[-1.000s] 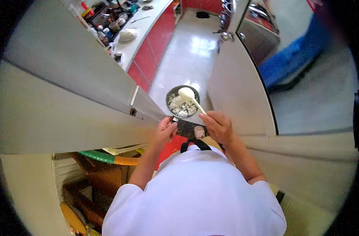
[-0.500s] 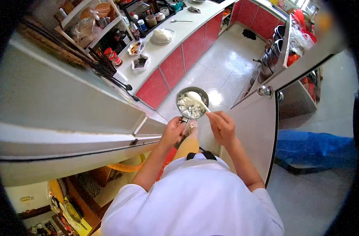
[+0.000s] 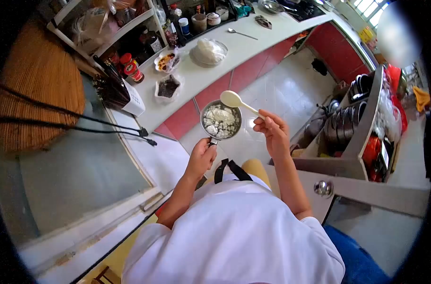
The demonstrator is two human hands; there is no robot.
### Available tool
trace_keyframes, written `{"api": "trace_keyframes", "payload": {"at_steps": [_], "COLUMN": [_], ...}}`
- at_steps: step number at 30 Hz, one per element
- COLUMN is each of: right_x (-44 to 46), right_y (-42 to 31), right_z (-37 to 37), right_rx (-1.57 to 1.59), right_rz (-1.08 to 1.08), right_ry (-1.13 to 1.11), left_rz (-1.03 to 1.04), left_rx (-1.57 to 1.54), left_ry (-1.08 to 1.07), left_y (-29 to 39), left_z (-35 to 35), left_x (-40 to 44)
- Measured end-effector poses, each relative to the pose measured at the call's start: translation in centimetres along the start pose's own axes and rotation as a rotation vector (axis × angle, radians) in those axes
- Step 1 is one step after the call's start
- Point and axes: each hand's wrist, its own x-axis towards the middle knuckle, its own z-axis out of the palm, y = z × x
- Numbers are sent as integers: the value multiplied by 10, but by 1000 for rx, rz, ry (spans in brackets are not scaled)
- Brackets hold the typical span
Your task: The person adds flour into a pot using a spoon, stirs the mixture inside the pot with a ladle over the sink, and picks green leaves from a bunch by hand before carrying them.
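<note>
My left hand (image 3: 201, 160) is closed around the short handle of a small metal saucepan (image 3: 207, 132), which I hold out in front of my body. Inside the pan lies a white, lumpy, floury mixture (image 3: 221, 121). Between the fingers of my right hand (image 3: 273, 128) is the handle of a cream-coloured spoon (image 3: 231, 99). The spoon's bowl hovers over the pan's far right rim, above the mixture. Whether it touches the rim I cannot tell.
Left ahead runs a white counter (image 3: 187, 66) carrying a bagged white mass in a bowl (image 3: 209, 51), a dish of dark food (image 3: 167, 88), red-lidded jars (image 3: 133, 72) and a metal spoon (image 3: 242, 34). A pot rack (image 3: 344, 128) stands right. A door knob (image 3: 323, 188) is nearby.
I have moved forward into the kitchen past the door, and the counter is closer. The spoon has come up out of the mixture to the pan's rim. Both hands keep their holds.
</note>
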Motion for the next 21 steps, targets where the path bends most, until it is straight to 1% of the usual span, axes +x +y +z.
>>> {"api": "trace_keyframes", "payload": {"at_steps": [2,3,4,6,8,9,12,14,17,19,21], "right_x": [30,44,60,88,115,130,164,187,212,234,249], "right_y": [6,9,13,20,27,37,46,41,39,39,46], "right_z": [-12,-18,-21,-30,-39,-43,-42,-39,-36,-33,-32], "right_rx": [4,-1,-33,-60,42,52,-18,-8,13,24,-89], "right_rz": [56,73,87,121,220,219,339,354,401,425,454], "right_ry": [-123,-137,-199,-276,-397,-424,-455,-486,-524,-562,-556], "left_rz": [13,5,-1,13,51,69,108,92,115,146,165], "left_rx": [-7,-16,-23,-39,-76,-71,-70,-80,-114,-132,-153], "left_ry": [37,77,120,130,114,136,182,263,259,298,347], "left_y": [7,15,23,32,39,41,54,61,60,66,67], "left_z": [2,3,3,3,2,2,6,10,10,16,16], "left_x": [20,26,35,50,63,71,90,103,122,134,141]}}
